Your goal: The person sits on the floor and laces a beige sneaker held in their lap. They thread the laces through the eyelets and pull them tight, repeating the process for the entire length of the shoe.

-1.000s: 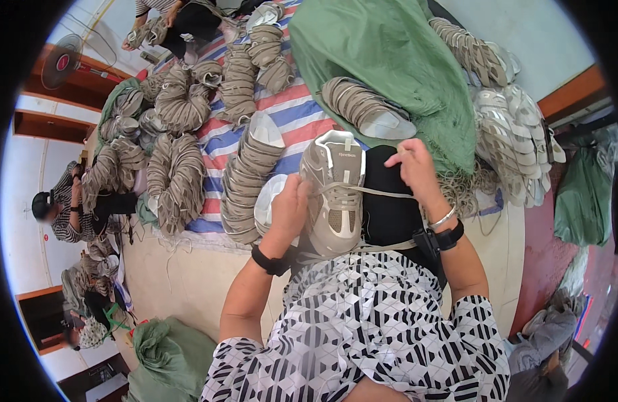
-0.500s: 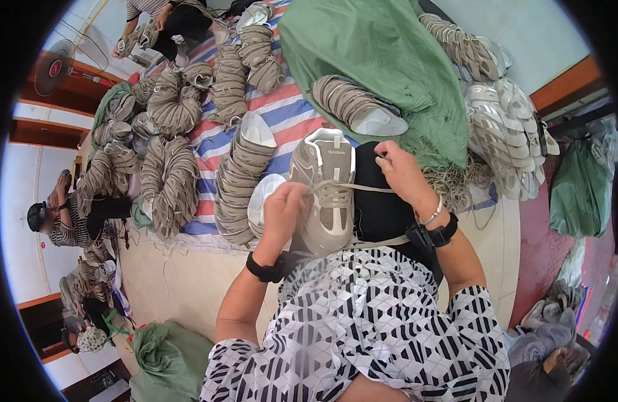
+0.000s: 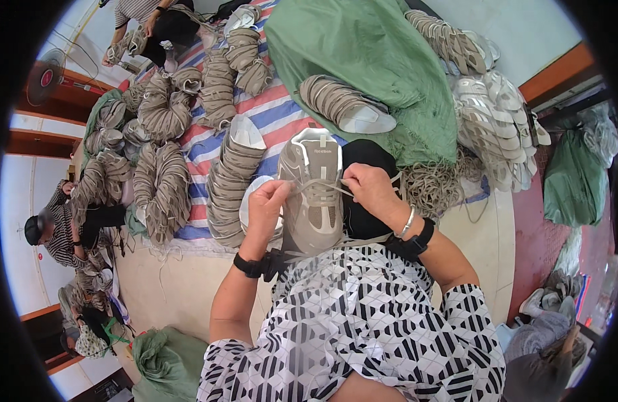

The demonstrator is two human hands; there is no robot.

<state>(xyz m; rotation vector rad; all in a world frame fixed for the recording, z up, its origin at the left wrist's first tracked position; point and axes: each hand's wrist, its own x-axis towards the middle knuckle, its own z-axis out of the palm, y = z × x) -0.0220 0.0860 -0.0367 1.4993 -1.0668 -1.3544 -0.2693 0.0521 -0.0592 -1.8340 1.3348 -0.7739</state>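
A taupe shoe upper (image 3: 313, 218) with a white-lined collar lies in front of me, its toe toward my body and its tongue upright at the far end. A flat beige shoelace (image 3: 320, 182) runs across its throat. My left hand (image 3: 267, 206) pinches the lace at the upper's left edge. On the right side, my right hand (image 3: 372, 193) closes finger and thumb on the lace's other stretch. Between the hands the lace strands cross over the tongue. The lower lacing rows lie threaded across the upper. My black-clad leg (image 3: 366, 161) shows beside it.
Left of the upper stands a nested stack of uppers (image 3: 232, 184); more stacks (image 3: 160, 187) cover the striped sheet (image 3: 272, 100). A green sack (image 3: 369, 60) lies ahead, a heap of laces (image 3: 433, 177) at right. Co-workers (image 3: 61, 224) sit at left and far left.
My right hand has come down and left from out beside the upper to its edge, bringing its lace end close. The left hand stays at the upper's left edge. The view shifted slightly.
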